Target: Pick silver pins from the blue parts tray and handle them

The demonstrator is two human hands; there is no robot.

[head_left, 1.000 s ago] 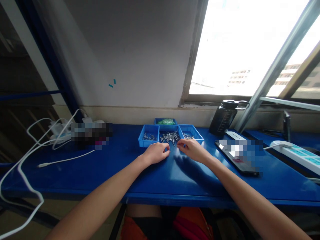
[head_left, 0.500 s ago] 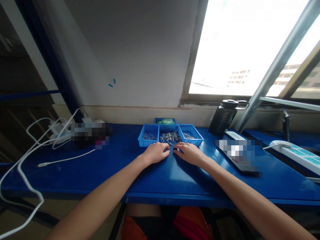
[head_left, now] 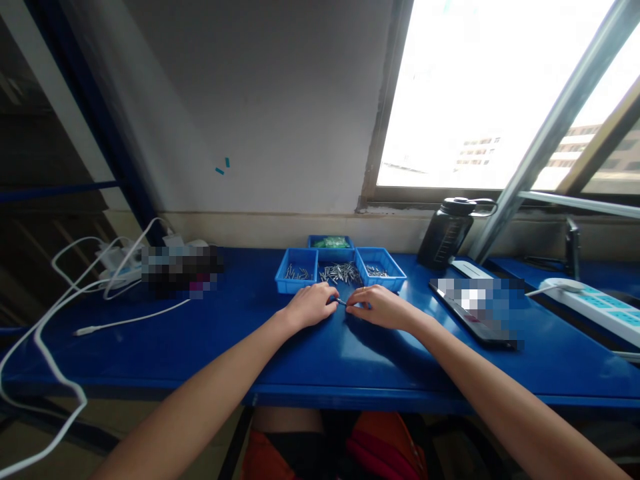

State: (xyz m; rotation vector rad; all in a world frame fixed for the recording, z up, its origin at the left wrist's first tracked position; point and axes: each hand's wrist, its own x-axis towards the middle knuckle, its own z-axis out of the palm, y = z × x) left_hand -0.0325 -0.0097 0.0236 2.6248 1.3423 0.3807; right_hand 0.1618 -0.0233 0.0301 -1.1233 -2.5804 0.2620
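Between my two hands, just in front of the blue bins, is a thin metal pin-like piece (head_left: 341, 302), too small to make out fully. My right hand (head_left: 376, 305) pinches its right end between thumb and fingertips. The other end meets the curled fingers and thumb of my left hand (head_left: 311, 305), which are closed on it. Behind my hands, a heap of similar metal pieces (head_left: 341, 272) fills the middle bin. More small metal pieces lie in the left blue bin (head_left: 296, 287) and the right blue bin (head_left: 394, 283).
A back bin (head_left: 311, 241) holds green packets (head_left: 331, 243). To the right stand a black bottle (head_left: 447, 235), a dark flat device (head_left: 465, 313) and a white power strip (head_left: 600, 313). White cables (head_left: 55, 373) run along the left of the blue table (head_left: 225, 347).
The metal piece has come away from the bin's front edge and now lies between both hands. My right fingertips have drawn in and down slightly; my left hand has barely moved.
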